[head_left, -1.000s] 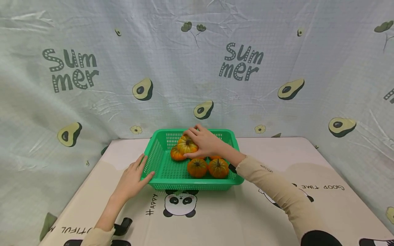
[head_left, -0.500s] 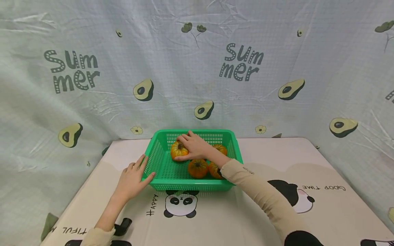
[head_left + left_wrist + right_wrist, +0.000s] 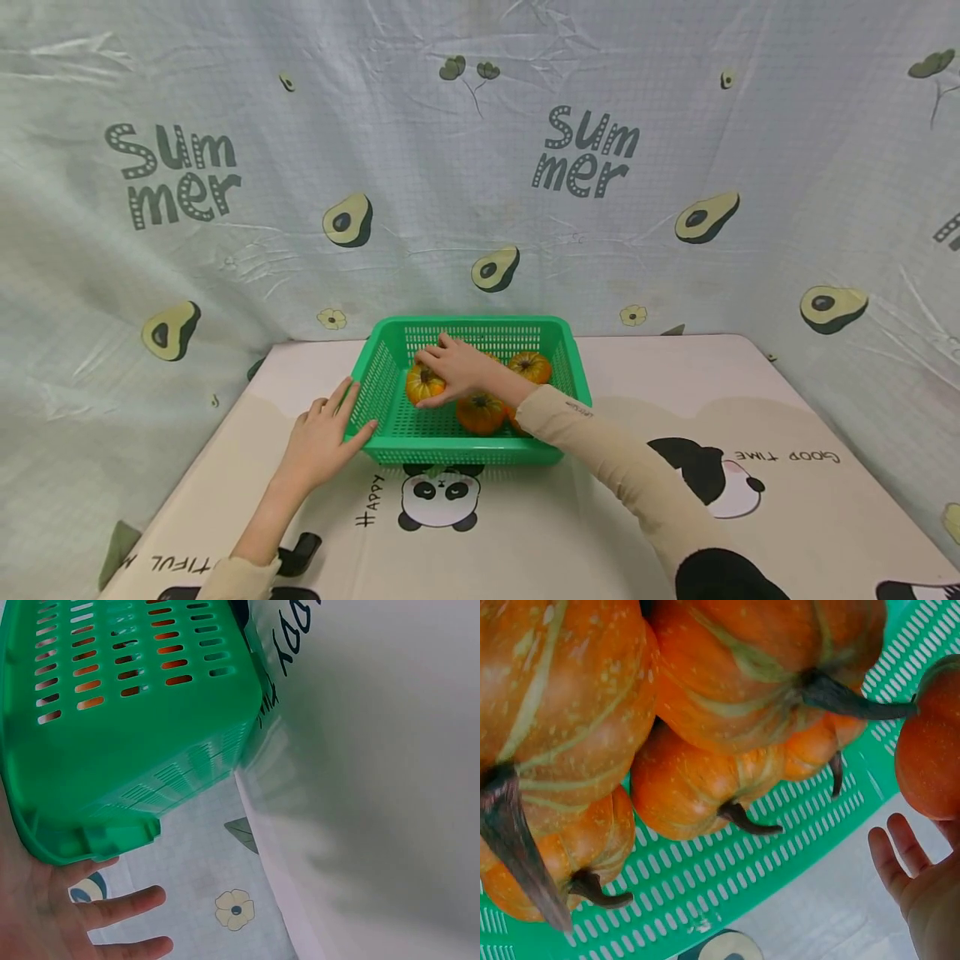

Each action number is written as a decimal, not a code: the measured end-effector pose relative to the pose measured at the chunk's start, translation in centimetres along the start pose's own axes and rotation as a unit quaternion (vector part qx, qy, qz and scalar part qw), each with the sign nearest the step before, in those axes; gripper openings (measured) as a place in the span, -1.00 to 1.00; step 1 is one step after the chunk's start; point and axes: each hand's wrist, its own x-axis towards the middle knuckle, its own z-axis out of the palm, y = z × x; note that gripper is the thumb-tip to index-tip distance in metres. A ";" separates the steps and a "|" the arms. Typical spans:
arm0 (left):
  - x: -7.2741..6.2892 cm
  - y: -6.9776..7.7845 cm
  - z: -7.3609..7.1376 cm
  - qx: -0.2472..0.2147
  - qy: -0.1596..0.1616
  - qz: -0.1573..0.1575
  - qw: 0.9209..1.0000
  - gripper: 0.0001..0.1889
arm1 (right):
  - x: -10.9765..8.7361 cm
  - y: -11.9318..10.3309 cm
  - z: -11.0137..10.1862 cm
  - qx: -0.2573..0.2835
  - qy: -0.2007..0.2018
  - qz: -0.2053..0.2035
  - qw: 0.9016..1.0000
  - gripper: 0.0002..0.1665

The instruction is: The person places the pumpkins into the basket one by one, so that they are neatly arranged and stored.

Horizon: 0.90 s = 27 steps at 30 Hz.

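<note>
A green plastic basket with slotted walls stands on the table, holding several orange pumpkins with dark stems. Inside its left part, my right hand grips a yellow-streaked pumpkin from above and the right. That hand and forearm partly cover the other pumpkins, such as the front pumpkin and the back right pumpkin. At the right edge of the right wrist view, the fingers touch a pumpkin. My left hand rests against the basket's left rim, its fingers straight and spread, as the left wrist view also shows.
The table is covered with a pale cloth printed with pandas and lettering. Behind it hangs a whitish curtain with avocado and "summer" prints, close to the basket's back wall.
My right hand has moved left and lower in the basket with a pumpkin in its grip. Another pumpkin seen beside it a second ago no longer shows separately. My left hand stays put.
</note>
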 end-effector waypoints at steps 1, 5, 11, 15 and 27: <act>0.0 0.0 0.0 -0.001 -0.001 -0.001 1.000 -0.27 | 0.1 -0.1 0.1 0.000 -0.007 -0.003 1.000 -0.14; -0.1 0.0 0.1 -0.007 0.003 -0.002 1.000 -0.27 | 0.2 -0.4 0.3 -0.001 -0.025 -0.011 1.000 -0.08; -0.2 0.0 0.2 -0.012 0.007 -0.002 1.000 -0.28 | 0.3 -0.7 0.6 -0.016 -0.047 -0.013 0.999 -0.08; -0.1 0.0 0.0 -0.016 -0.001 -0.003 1.000 -0.28 | 0.4 -0.9 1.0 -0.036 -0.053 -0.017 0.998 -0.09; 0.1 0.0 0.0 -0.022 -0.010 -0.005 1.000 -0.28 | 0.4 -0.7 2.1 -0.086 -0.086 -0.032 0.992 -0.09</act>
